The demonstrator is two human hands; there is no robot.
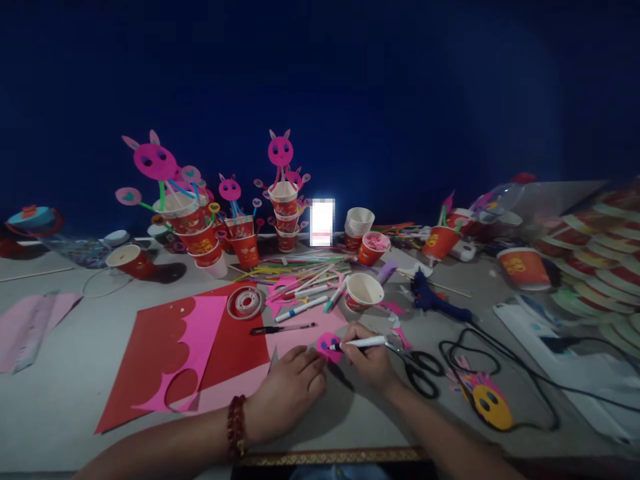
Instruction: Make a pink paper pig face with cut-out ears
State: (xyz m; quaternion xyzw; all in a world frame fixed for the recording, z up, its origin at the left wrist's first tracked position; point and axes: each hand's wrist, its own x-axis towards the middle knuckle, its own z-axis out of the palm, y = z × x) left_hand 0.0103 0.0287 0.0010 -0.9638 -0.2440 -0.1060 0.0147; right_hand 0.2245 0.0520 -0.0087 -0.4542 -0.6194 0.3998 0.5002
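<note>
My right hand (369,360) is closed around a white marker (367,342), whose dark tip touches a small pink paper circle (325,355). Two blue-purple marks show on the circle, which lies on the grey table (370,433). Beside its left edge rests my left hand (287,393), palm down, fingers lying flat, with the fingertips at the circle. A red bead bracelet (237,427) is on the left wrist. Black-handled scissors (423,373) lie just right of my right hand. Above my hands are a black pen (283,329) and capped markers (301,309).
Red and pink paper sheets (143,360) lie left, a tape roll (245,302) on them. A paper cup (364,293) stands ahead, and cup stacks with pink faces (197,240) behind. Right are a blue glue gun (437,300), its looping cable, and a yellow face (493,407).
</note>
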